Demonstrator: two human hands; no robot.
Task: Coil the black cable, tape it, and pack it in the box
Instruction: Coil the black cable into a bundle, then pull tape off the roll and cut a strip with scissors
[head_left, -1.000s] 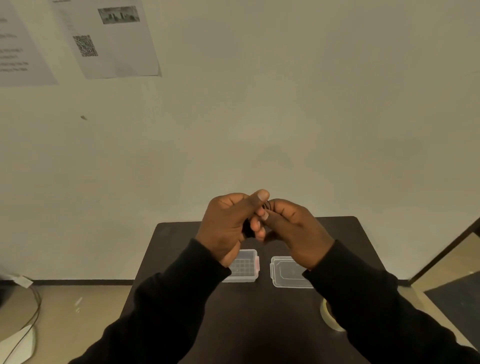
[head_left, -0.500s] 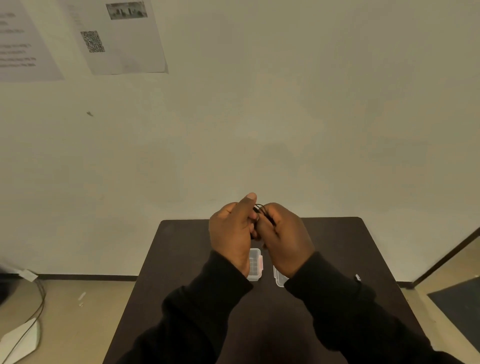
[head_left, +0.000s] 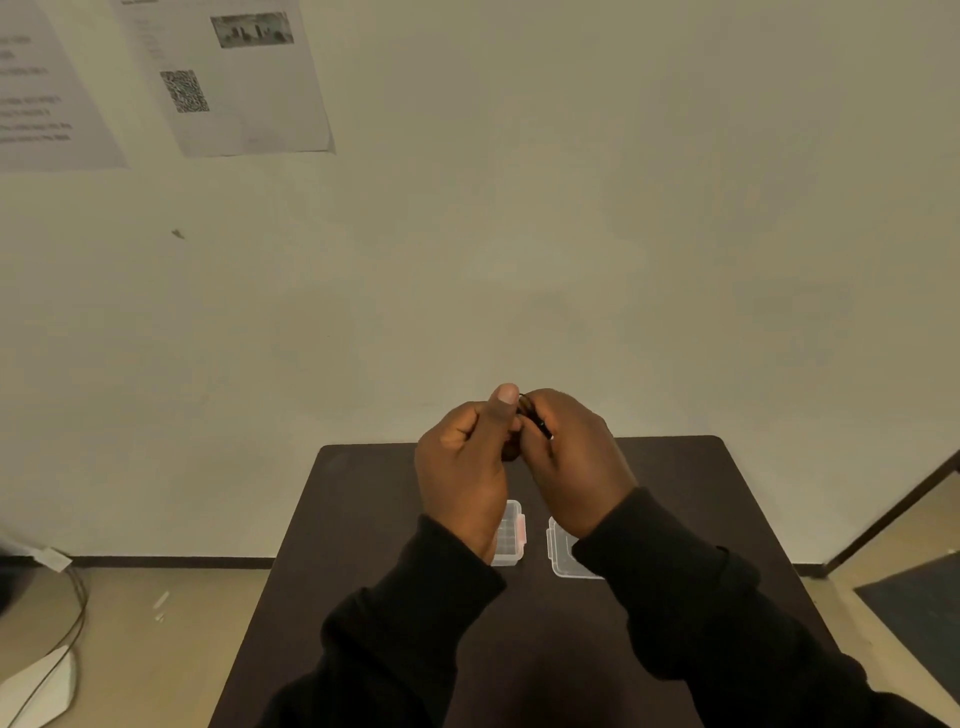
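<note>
Both hands are raised together above the dark table. My left hand and my right hand pinch a small coil of black cable between them. Only a short loop and a plug end of the cable show between the fingers; the rest is hidden in the hands. Below the hands, a small clear plastic box sits on the table, partly covered by my left wrist. Its clear lid lies beside it to the right, partly under my right sleeve.
The table stands against a plain wall with two printed sheets at the upper left. Cables and a white object lie on the floor at the left. A dark doorway edge runs at the right.
The hands have drawn closer together and turned more upright over the box and lid. The tape roll seen earlier by my right sleeve is out of sight. The camera has tilted slightly.
</note>
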